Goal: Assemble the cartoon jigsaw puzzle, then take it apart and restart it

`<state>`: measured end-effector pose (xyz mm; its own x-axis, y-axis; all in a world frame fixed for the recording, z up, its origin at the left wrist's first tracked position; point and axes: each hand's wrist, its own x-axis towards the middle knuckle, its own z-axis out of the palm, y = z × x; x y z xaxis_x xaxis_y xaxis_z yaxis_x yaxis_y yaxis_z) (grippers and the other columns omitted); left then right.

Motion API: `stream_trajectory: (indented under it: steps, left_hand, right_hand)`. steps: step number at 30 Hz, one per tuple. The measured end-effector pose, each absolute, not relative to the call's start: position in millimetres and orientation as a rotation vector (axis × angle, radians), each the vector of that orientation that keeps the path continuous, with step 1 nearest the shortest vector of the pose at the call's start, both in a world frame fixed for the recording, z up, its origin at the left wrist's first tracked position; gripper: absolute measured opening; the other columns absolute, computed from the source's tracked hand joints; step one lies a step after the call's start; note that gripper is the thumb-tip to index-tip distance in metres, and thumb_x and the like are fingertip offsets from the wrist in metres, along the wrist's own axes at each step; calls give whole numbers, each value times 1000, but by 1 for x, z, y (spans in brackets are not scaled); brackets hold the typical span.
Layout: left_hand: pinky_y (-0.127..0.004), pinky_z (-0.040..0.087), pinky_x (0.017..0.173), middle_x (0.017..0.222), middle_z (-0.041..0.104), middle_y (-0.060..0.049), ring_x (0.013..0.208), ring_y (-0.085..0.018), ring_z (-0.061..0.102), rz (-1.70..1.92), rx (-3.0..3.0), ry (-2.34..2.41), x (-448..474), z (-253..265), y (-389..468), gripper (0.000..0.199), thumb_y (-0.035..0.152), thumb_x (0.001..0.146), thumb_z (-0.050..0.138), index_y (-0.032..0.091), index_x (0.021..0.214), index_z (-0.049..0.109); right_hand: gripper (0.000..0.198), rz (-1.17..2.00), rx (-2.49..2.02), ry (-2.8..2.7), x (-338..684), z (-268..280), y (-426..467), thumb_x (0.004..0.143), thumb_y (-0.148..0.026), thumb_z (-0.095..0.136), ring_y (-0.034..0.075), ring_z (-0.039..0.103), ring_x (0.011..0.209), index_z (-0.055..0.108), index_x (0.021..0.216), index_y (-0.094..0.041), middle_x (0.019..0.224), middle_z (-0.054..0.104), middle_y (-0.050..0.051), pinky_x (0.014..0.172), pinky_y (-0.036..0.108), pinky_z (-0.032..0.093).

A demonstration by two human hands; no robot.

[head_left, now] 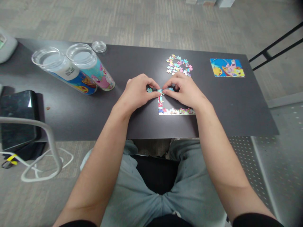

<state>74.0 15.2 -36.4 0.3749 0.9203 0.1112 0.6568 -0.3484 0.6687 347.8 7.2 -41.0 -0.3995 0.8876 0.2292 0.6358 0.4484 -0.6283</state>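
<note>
A strip of joined jigsaw puzzle pieces (175,112) forms an L on the dark table, its left side running up to my fingertips. At the top of that side, my left hand (142,91) and my right hand (183,90) meet from both sides, thumbs and forefingers closed on a light blue puzzle piece (160,91). A loose greenish piece (149,90) lies beneath the left fingers, and another bluish bit shows under the right hand. Behind the right hand is a pile of loose puzzle pieces (178,64). My right hand and wrist cover part of the strip.
Two clear-topped printed canisters (101,75) stand at the left, with a round clear lid (99,46) behind. A colourful picture card (227,67) lies at the right. Beyond the table's left end are a black box (19,116) and a white curved tube (50,138).
</note>
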Motion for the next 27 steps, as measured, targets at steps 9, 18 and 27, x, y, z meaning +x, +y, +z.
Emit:
stream_trajectory:
  steps: [9, 18, 27]
  left_hand:
    - [-45, 49, 95, 114, 86, -4, 99, -27, 70, 642, 2108, 1348, 74, -34, 14, 20, 28, 97, 106, 33, 116, 102]
    - [-46, 49, 97, 118, 88, -5, 102, -28, 73, 610, 2105, 1374, 76, -30, 12, 19, 30, 98, 104, 32, 117, 102]
    - [-49, 51, 101, 119, 88, -6, 103, -29, 73, 585, 2110, 1389, 76, -28, 11, 19, 31, 100, 102, 32, 119, 102]
  right_hand:
    - [16, 664, -1373, -2142, 374, -25, 5, 97, -17, 107, 28, 67, 92, 100, 110, -24, 112, 79, 9, 95, 54, 58]
    - [7, 774, -1337, -2128, 365, -22, 4, 104, -34, 101, 35, 68, 99, 95, 106, -33, 107, 76, 9, 101, 61, 61]
    - [11, 798, -1308, -2181, 363, -21, 5, 108, -45, 98, 37, 70, 101, 93, 104, -35, 113, 78, 11, 103, 64, 62]
